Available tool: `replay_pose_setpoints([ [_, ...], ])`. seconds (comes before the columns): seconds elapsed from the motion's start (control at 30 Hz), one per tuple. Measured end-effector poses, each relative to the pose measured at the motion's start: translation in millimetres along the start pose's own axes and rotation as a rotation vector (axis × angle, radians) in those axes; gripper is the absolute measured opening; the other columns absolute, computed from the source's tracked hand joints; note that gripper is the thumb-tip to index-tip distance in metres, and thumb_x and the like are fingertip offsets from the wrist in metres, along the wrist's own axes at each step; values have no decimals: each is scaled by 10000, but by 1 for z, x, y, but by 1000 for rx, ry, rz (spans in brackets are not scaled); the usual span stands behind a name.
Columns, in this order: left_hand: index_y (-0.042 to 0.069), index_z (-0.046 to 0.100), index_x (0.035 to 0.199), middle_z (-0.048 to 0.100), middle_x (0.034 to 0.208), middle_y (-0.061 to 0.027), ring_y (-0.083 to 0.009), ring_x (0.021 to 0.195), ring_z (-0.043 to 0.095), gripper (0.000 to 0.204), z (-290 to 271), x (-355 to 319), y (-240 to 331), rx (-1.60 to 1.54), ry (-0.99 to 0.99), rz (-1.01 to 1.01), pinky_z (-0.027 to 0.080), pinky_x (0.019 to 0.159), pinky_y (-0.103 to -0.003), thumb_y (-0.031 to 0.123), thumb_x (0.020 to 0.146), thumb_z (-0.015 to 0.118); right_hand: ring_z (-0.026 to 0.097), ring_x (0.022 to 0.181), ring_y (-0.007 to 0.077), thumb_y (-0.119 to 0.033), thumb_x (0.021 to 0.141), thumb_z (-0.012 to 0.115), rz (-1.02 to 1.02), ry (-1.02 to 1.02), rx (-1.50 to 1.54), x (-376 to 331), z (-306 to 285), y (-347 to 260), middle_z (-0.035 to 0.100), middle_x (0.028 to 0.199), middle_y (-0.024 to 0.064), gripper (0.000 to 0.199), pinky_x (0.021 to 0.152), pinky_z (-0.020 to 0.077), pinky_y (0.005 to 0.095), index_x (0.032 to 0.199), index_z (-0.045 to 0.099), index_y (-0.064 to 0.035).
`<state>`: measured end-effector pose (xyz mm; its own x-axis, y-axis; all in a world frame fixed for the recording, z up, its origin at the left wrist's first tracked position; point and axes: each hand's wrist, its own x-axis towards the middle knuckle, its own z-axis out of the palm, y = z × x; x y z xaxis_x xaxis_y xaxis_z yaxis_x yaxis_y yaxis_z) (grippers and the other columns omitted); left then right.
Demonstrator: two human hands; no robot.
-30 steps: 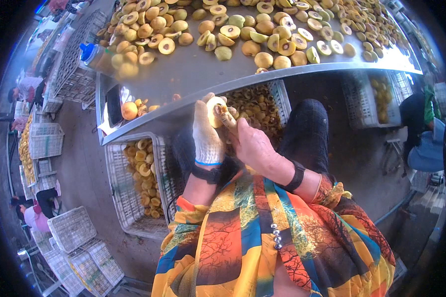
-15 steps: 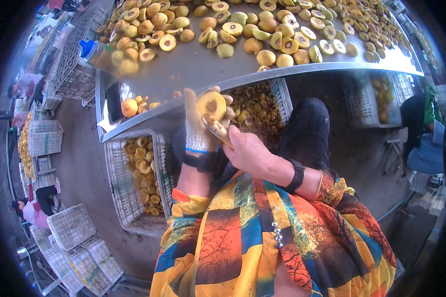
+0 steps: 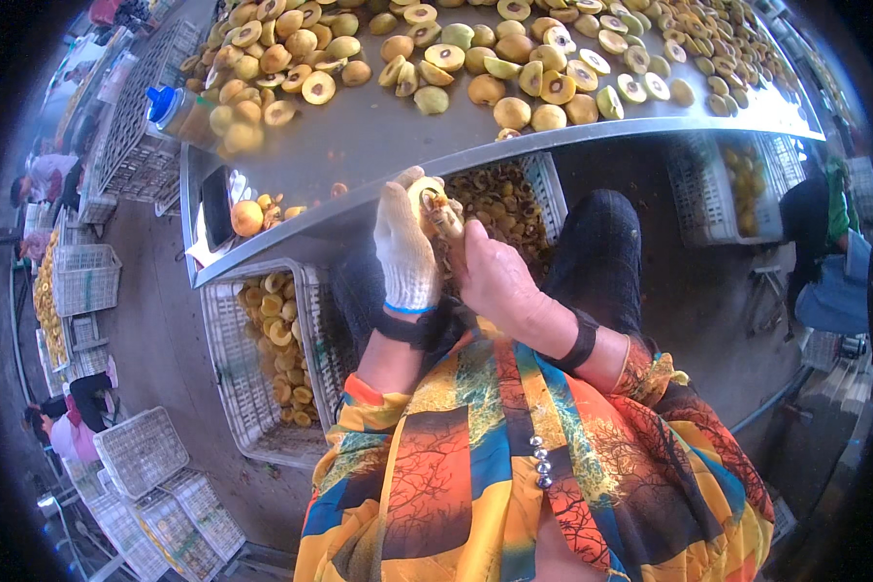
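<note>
Here both hands [image 3: 456,257] clamp a halved fruit [image 3: 424,197] under the fruit-strewn metal table [image 3: 378,136], crates [image 3: 262,359] below.

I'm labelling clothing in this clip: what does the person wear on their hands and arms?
The left hand wears a white knitted glove with a blue cuff edge; the right hand is bare. Both wrists carry dark bands. The sleeves are bright patchwork: orange, yellow, blue, with black branch patterns.

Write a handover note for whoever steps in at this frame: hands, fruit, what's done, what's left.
Left hand, in a white glove, holds a cut yellow fruit.
Right hand, bare, works at it with a small tool; its grip is closed.
Done: halved fruit fills the crate at left; another crate sits under the hands.
Left: whole and halved fruit on the metal table.
</note>
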<state>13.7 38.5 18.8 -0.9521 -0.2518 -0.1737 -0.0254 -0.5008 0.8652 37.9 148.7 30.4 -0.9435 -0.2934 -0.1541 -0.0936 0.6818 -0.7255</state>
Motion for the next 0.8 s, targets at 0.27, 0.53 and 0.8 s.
replay_pose_setpoints([
  [0.27, -20, 526, 1040, 612, 759, -139, -203, 577, 587, 528, -23, 21, 8, 97, -132, -315, 497, 539, -277, 480, 916, 410, 574, 723, 453, -100, 764, 543, -114, -160, -17, 1, -4, 10, 564, 698, 297, 230, 644, 463, 490, 877, 418, 56],
  [0.53, -14, 590, 917, 626, 775, -124, -211, 625, 610, 333, -20, 11, -6, 107, 95, 119, 520, 559, -289, 317, 891, 555, 583, 766, 459, -116, 767, 540, 19, -204, 225, 2, 1, -6, 577, 748, 314, 248, 678, 477, 463, 885, 459, 86],
  [0.8, 47, 566, 825, 614, 714, -126, -222, 523, 594, 361, -17, 18, -3, 87, -87, -287, 485, 449, -292, 402, 882, 534, 571, 477, 240, -115, 794, 534, 155, -432, 513, 1, -8, 3, 572, 635, 135, 212, 448, 461, 358, 913, 485, 54],
])
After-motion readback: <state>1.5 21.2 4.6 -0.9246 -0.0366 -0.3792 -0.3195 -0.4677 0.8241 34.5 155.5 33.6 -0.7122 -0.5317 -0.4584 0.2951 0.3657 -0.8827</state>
